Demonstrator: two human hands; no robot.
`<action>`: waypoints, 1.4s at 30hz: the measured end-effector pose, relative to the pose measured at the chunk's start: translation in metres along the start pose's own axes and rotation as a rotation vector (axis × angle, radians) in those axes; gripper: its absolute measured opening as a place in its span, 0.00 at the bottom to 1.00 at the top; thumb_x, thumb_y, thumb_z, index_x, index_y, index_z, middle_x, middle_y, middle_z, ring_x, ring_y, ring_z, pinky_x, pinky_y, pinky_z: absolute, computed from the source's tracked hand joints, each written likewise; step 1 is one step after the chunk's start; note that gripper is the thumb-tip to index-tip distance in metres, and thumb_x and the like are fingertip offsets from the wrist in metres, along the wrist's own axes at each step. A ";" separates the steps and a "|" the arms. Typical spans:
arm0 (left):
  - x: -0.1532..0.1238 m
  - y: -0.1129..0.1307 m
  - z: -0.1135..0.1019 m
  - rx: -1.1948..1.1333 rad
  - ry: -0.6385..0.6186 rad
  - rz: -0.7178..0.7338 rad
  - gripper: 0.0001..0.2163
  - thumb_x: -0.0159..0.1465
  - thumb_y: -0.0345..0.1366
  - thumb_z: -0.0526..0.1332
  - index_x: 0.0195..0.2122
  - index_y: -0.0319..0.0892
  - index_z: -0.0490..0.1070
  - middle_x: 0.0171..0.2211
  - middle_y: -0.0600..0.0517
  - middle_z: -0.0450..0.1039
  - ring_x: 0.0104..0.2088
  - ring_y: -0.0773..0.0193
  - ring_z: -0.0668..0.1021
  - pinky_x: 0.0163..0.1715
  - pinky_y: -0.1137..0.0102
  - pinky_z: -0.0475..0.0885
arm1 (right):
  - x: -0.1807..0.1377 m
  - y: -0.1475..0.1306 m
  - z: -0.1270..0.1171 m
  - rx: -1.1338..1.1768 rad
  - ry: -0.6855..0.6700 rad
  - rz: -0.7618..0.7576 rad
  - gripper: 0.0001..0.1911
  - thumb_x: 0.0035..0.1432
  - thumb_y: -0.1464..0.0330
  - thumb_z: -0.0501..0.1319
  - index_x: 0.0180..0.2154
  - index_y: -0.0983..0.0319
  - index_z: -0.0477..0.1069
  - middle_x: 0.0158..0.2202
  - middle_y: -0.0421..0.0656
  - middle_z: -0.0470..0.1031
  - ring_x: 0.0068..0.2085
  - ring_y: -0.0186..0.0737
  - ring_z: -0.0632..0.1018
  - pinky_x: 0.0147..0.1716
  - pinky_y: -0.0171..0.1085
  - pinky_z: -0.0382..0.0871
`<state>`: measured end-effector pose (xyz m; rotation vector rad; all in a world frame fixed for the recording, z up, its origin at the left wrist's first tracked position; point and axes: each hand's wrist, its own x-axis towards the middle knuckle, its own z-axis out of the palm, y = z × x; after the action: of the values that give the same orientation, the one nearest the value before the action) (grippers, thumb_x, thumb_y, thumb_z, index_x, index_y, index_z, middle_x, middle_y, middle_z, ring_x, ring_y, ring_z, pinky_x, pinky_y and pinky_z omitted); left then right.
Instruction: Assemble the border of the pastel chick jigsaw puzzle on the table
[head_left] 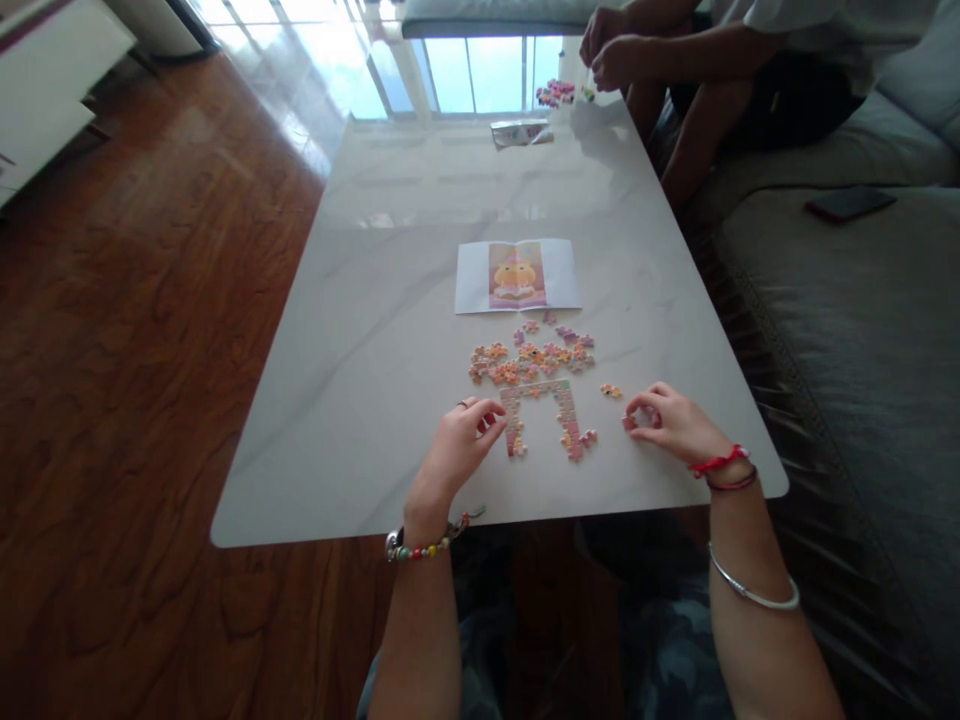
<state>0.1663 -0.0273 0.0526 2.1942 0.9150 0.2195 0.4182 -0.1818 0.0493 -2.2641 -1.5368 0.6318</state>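
Observation:
A partly joined jigsaw puzzle (572,420) lies on the white table, its top row and two sides linked around a bare middle. My left hand (472,432) hovers by its left side, fingers curled and thumb near the index finger; whether anything is between them is too small to see. Between the thumb and index finger of my right hand (667,422) is a small pinkish puzzle piece (628,423). Just above that hand are a few loose yellow pieces (611,390). A pile of loose puzzle pieces (510,372) spreads beyond the joined part.
Behind the pile lies a creased picture sheet (472,278) with a yellow cartoon animal. Farther off are a silvery packet (521,132) and another heap of pieces (556,94), near another person's hands (611,55). A phone (850,204) rests on the sofa (847,290) at right.

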 end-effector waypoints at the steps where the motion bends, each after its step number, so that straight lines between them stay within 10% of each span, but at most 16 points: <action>1: 0.000 -0.001 0.001 0.001 -0.008 -0.003 0.06 0.57 0.35 0.54 0.33 0.43 0.69 0.28 0.53 0.67 0.29 0.69 0.70 0.33 0.72 0.66 | 0.000 0.002 0.001 -0.007 -0.010 -0.002 0.06 0.42 0.69 0.61 0.28 0.60 0.70 0.30 0.40 0.68 0.25 0.31 0.70 0.28 0.32 0.65; 16: -0.004 -0.010 0.006 0.033 -0.072 -0.017 0.07 0.57 0.33 0.53 0.34 0.43 0.69 0.29 0.53 0.68 0.30 0.69 0.71 0.32 0.74 0.67 | 0.004 -0.109 0.057 0.576 -0.181 -0.139 0.07 0.48 0.70 0.59 0.32 0.61 0.71 0.34 0.42 0.71 0.30 0.32 0.75 0.33 0.33 0.72; 33: -0.008 -0.015 0.002 0.071 -0.054 -0.038 0.06 0.56 0.33 0.54 0.33 0.43 0.69 0.29 0.53 0.69 0.30 0.68 0.72 0.32 0.74 0.67 | 0.000 -0.119 0.073 0.182 0.018 -0.021 0.06 0.47 0.71 0.60 0.20 0.62 0.71 0.26 0.42 0.71 0.28 0.35 0.73 0.31 0.34 0.67; 42: -0.009 -0.010 0.003 0.063 -0.099 -0.030 0.07 0.54 0.34 0.57 0.35 0.43 0.70 0.30 0.53 0.68 0.29 0.69 0.71 0.31 0.74 0.66 | 0.000 -0.123 0.070 0.480 -0.149 0.139 0.06 0.50 0.70 0.56 0.29 0.60 0.72 0.22 0.37 0.75 0.23 0.32 0.75 0.26 0.31 0.66</action>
<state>0.1557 -0.0300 0.0444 2.2260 0.9098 0.0680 0.2844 -0.1350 0.0523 -1.9961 -1.1346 1.0976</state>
